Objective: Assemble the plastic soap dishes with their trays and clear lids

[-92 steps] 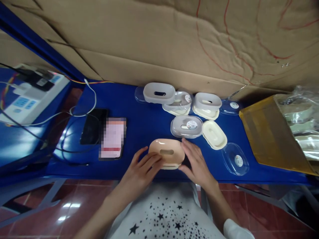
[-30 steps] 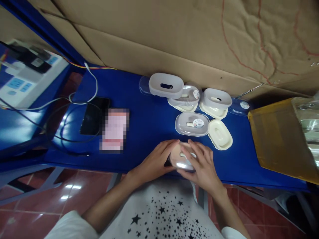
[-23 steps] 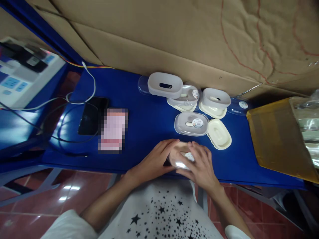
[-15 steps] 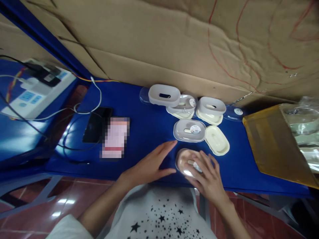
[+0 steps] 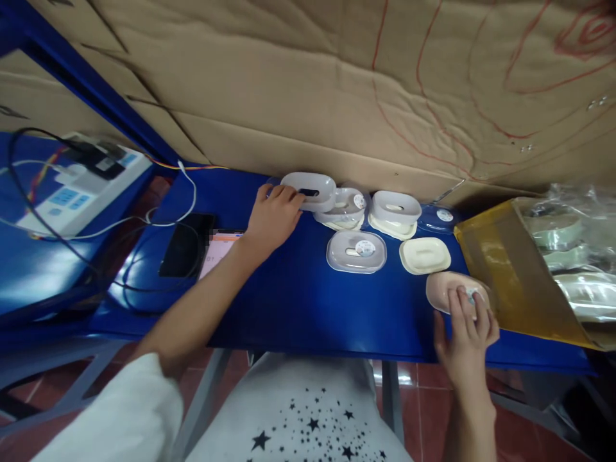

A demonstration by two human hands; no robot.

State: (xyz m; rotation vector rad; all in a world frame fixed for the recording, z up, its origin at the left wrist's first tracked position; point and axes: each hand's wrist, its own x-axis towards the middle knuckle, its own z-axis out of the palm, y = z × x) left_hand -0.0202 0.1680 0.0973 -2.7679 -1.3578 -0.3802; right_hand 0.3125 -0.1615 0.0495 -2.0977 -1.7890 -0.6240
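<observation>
At the back, my left hand (image 5: 279, 215) has its fingers closed over the left end of a grey oval soap box (image 5: 323, 204), which has a dark slot in its bottom. My right hand (image 5: 464, 333) lies over a pinkish soap box (image 5: 437, 292) with a clear lid and a round label, by the right side of the table. Its fingers cover the label in part. A grey soap box with a clear lid (image 5: 341, 251) sits mid-table. To its right is a loose cream tray (image 5: 425, 255). Another grey box (image 5: 395, 208) rests on a cream tray behind.
A clear labelled lid (image 5: 437, 218) lies beside the back boxes. An open carton (image 5: 510, 269) with plastic-wrapped pieces stands at the right. Two phones, one black (image 5: 187, 244), and a power strip (image 5: 86, 192) with cables are at the left. A cardboard wall (image 5: 289, 83) rises behind.
My right hand has moved the pinkish soap box rightward, close to the carton. My left hand has gone from the front to the back grey box. The loose cream tray has turned.
</observation>
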